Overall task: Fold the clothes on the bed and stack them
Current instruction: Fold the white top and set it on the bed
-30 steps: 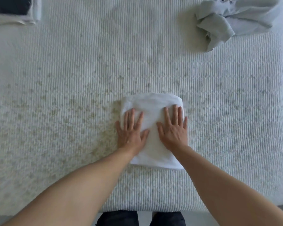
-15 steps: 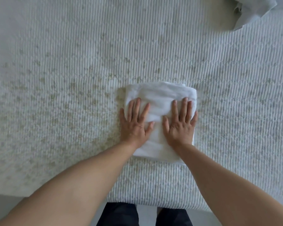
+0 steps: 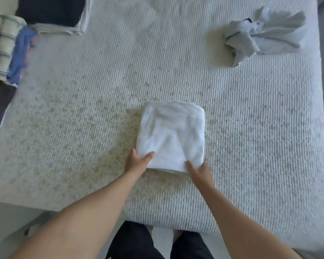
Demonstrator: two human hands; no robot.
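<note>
White folded garment (image 3: 171, 135) no longer lies pressed under my flat palms: left hand (image 3: 137, 161) and right hand (image 3: 198, 170) now grip its near corners, ready, I judge, for stacking

**Soft daylight, blurred left edge**

The head view is bright and evenly lit, with no glare. Soft shadows lie to the left of the folded white cloth (image 3: 171, 135) and of the crumpled grey garment (image 3: 264, 34), so light comes from the right. The far-left piles (image 3: 6, 47) are smeared with motion blur. Wide-angle distortion bends the bed (image 3: 251, 146) at its edges.
</note>
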